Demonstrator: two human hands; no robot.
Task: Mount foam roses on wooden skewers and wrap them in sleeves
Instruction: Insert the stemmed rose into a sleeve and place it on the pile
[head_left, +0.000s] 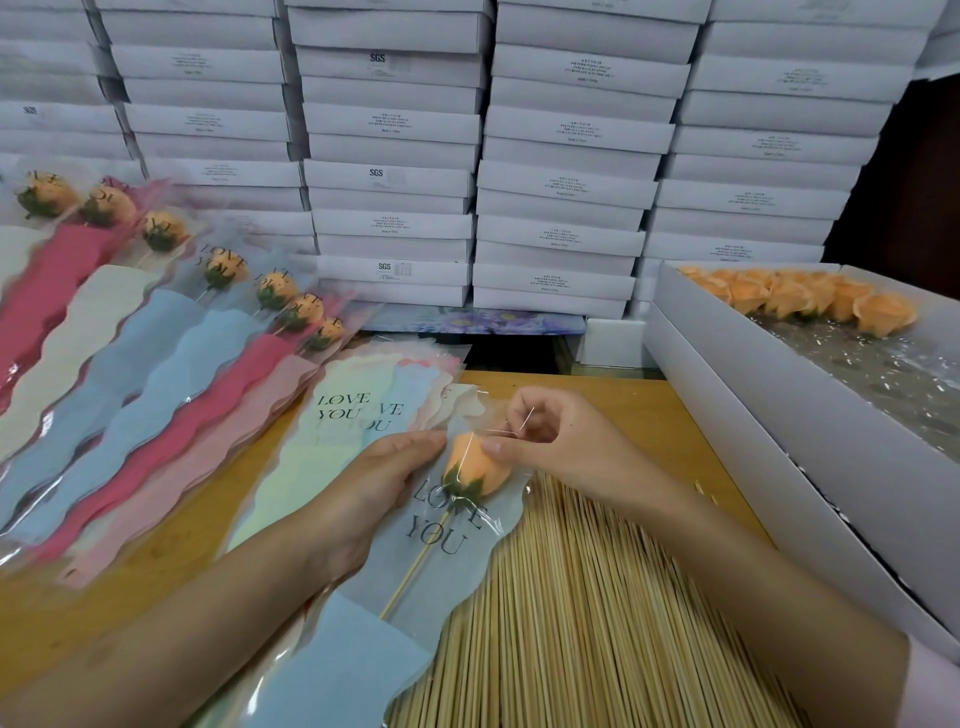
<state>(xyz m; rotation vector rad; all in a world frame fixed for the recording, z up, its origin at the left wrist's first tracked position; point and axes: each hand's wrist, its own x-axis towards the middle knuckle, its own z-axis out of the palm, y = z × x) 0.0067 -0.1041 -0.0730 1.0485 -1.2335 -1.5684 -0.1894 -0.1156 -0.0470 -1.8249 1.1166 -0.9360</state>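
left hand (384, 467): I see it flat with the fingers straight, lying on the left side of the sleeve, fingertips just beside the rose.
right hand (561, 447): fingers curled, thumb and fingertips pinching the clear top edge of the sleeve right above the rose.
rose (475, 465): orange bud with green leaves at the base, inside the sleeve, between my view of the two hands, tip pointing away from the person.
skewer (415, 569): stuck in the base of the rose, runs down-left inside the sleeve.
sleeve (363, 649): clear film with a blue wavy panel, "LOVE YOU" printed just below the rose; lies partly over the loose skewers.
loose skewers (571, 623): big flat pile on the surface, under the right forearm.
spare sleeves (353, 415): fanned stack just left of the hands, pastel colours.
finished roses (208, 364): row of wrapped ones overlapping on the left, red, blue, pink and cream sleeves.
box (727, 395): long white one on the right.
loose roses (810, 301): orange, at the far end of the box.
white boxes (395, 176): stacked high behind.
surface (156, 561): yellow-brown wood.
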